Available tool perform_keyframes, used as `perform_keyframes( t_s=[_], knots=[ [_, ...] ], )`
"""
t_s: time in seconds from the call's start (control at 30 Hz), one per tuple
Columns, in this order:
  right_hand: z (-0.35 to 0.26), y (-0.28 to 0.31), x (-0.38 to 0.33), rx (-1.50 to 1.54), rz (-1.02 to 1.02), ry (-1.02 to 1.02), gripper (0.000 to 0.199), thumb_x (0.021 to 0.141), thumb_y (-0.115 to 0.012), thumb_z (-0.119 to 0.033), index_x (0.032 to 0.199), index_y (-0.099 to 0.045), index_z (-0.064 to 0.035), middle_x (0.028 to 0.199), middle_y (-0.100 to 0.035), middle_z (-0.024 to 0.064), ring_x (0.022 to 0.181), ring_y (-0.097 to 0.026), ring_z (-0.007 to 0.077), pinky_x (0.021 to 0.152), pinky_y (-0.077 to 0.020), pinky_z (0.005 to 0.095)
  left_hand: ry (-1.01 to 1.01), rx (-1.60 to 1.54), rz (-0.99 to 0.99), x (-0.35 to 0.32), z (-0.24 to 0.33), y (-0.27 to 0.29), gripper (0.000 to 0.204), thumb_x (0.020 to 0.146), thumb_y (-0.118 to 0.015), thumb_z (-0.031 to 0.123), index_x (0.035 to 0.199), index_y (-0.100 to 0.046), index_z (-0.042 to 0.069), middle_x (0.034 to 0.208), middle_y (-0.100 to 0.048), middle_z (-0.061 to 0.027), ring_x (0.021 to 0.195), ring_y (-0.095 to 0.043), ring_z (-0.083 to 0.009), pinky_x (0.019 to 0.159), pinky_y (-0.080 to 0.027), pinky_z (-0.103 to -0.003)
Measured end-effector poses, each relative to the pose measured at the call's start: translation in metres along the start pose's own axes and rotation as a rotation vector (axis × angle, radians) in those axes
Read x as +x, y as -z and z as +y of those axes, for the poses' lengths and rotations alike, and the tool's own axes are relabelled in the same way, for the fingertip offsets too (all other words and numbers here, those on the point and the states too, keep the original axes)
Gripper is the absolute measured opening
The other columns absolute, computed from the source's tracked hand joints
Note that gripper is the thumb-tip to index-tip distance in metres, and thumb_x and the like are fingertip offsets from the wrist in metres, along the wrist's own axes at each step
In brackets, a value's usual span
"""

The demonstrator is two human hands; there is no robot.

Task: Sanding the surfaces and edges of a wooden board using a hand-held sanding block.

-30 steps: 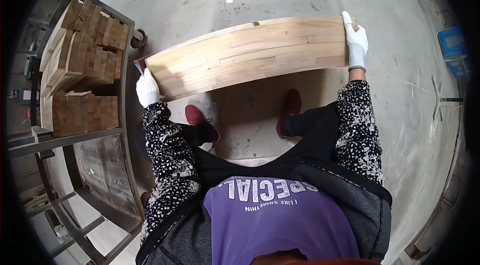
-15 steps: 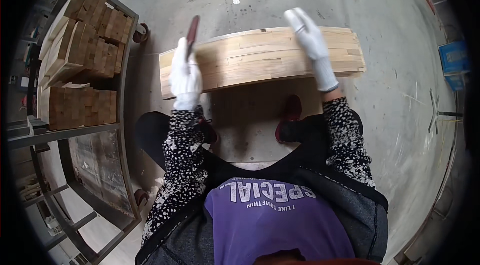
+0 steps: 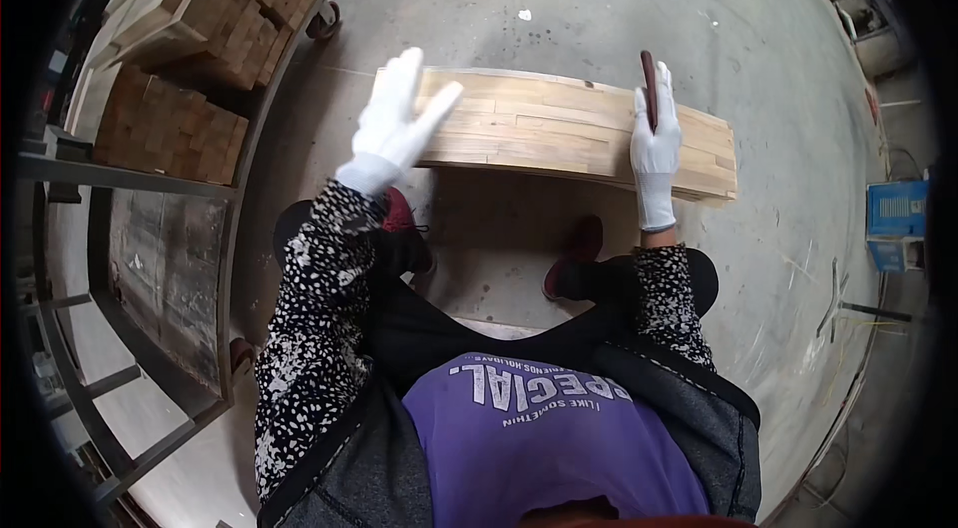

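Note:
A long stack of pale wooden strips [image 3: 534, 124] lies crosswise on the floor in front of my feet. My left hand [image 3: 391, 129], in a white glove, is over the stack's left end with its thumb and fingers spread, holding nothing. Near the right end, my white-gloved right hand [image 3: 656, 151] grips a slim dark red stick-like tool [image 3: 649, 89], which points away from me. Its lower part is hidden by the glove, so its exact kind does not show. Whether either hand touches the wood is unclear.
To my left stands a metal-framed cart [image 3: 225, 259] on casters, loaded with stacked wooden blocks [image 3: 170, 124]. A blue box [image 3: 896, 219] is at the far right, close to a thin metal stand [image 3: 836, 303]. My red shoes [image 3: 584, 241] are just behind the stack.
The dark red tool has passed from my left hand to my right. My left hand has opened out over the left end. The view has shifted, moving the cart up and left.

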State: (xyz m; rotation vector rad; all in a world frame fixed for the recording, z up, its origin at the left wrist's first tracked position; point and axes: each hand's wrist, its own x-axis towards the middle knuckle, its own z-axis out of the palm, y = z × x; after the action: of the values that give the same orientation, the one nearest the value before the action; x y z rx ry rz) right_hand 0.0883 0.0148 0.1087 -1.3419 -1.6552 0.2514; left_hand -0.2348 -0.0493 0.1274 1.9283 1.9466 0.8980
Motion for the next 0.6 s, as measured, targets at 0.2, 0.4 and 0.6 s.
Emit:
perform_keyframes(
  t_s=[0.2,0.4,0.6],
  knots=[
    [-0.018,-0.1,-0.069,-0.669,-0.335,0.206,0.069,0.094,-0.044,-0.05,0.14,-0.038,0.0015,0.141,-0.039,0.0275,0.134,-0.031,0.0426,0.114,-0.0148,0.0538,0.333,-0.543,0.413,0.029,-0.071,0.047,0.059,0.094,-0.05,0.052,0.131,-0.05,0.006,0.133,-0.054,-0.0181,0.124,-0.05,-0.0329,0.103,-0.036,-0.034],
    [-0.156,-0.232,-0.111,-0.213,-0.499,0.484,0.069,0.092,-0.049,-0.051,0.134,-0.044,0.0037,0.136,-0.043,0.0285,0.131,-0.035,0.0439,0.113,-0.0168,0.0545,0.391,-0.407,0.524,0.025,-0.073,0.055,0.06,0.094,-0.05,0.053,0.136,-0.048,0.009,0.139,-0.049,-0.0176,0.13,-0.045,-0.0309,0.107,-0.032,-0.033],
    [-0.063,-0.155,-0.092,-0.375,-0.368,0.491,0.065,0.092,-0.051,-0.049,0.135,-0.044,0.0004,0.138,-0.042,0.0268,0.132,-0.035,0.0431,0.113,-0.0158,0.0557,0.322,-0.586,0.536,0.018,-0.06,0.067,0.06,0.097,-0.053,0.038,0.139,-0.042,-0.003,0.143,-0.046,-0.0154,0.132,-0.043,-0.022,0.11,-0.03,-0.03]
  ],
)
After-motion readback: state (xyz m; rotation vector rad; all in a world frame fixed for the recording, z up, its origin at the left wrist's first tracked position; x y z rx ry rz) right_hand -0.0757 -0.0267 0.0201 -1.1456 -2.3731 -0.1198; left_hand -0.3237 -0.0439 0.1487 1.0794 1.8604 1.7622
